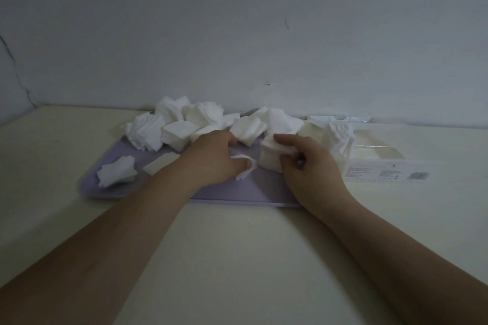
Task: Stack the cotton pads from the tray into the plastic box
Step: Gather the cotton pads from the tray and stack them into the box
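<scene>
Work on this task looks to be in its early or middle part, as I judge it. On the cream table (237,258) lies the lilac tray (237,192), and most of the cotton pads are not yet moved from it. Near the front left corner of the tray lies a small untidy heap (116,174), and just beside it a low flat pile (161,165). Farther back, along the far edge, stand many loose piles (179,124), some leaning on each other. To the right of the tray, close to it, is the clear plastic box (390,163). Some pads (339,134) already stand in its left end, and the rest of the box seems free, so much stacking is left.

Both forearms are bare and reach in from the near edge of the table toward the middle of the tray. The left hand (214,158) is palm down over the tray floor, and its fingers are curled toward the far piles. Its thumb sits in the bend of a single folded pad (247,170). Whether it pinches this pad or only presses it down, I cannot tell. The right hand (309,166) is a little to the right, near the tray's right side. Its fingers and thumb are closed around a small stack (269,159), which rests on the tray floor between the two hands. The index finger lies along the top of the stack. Behind everything is a plain grey wall (237,34)
</scene>
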`<action>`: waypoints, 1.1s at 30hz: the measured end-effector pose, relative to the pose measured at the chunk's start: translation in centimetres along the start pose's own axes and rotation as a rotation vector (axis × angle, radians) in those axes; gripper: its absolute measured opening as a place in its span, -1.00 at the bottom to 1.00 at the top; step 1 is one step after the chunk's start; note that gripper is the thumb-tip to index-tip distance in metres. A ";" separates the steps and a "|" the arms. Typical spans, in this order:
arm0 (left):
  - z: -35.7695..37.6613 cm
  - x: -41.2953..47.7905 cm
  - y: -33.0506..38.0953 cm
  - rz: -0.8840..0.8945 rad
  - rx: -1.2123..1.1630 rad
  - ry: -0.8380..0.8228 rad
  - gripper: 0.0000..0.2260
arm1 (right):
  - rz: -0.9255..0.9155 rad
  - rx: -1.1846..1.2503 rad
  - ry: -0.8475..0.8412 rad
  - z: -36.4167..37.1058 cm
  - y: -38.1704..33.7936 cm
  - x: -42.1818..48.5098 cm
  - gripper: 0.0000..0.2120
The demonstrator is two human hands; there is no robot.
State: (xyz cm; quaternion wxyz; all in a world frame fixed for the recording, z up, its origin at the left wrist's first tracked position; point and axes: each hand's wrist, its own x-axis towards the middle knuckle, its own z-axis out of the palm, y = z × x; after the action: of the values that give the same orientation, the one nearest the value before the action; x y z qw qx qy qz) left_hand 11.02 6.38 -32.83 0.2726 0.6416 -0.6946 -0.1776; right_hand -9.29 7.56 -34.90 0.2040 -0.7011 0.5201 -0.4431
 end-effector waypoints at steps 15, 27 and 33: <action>-0.2 -0.3 1.4 -0.036 -0.993 -0.186 -0.95 | 0.164 0.195 0.056 -0.5 0.3 0.4 -0.61; 0.8 -0.7 1.4 0.083 -0.788 -0.052 -0.90 | 0.207 0.418 -0.016 -0.5 0.7 0.4 -0.59; 1.3 -0.7 1.5 0.080 -0.740 0.064 -0.90 | 0.179 0.493 -0.017 -0.7 0.2 0.3 -0.63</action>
State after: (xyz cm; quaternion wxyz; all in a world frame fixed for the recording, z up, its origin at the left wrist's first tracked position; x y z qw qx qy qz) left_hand 9.00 7.09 -33.07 0.5145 0.4774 -0.5989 -0.3856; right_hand -9.97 7.32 -34.57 0.4118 -0.5850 0.4546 -0.5306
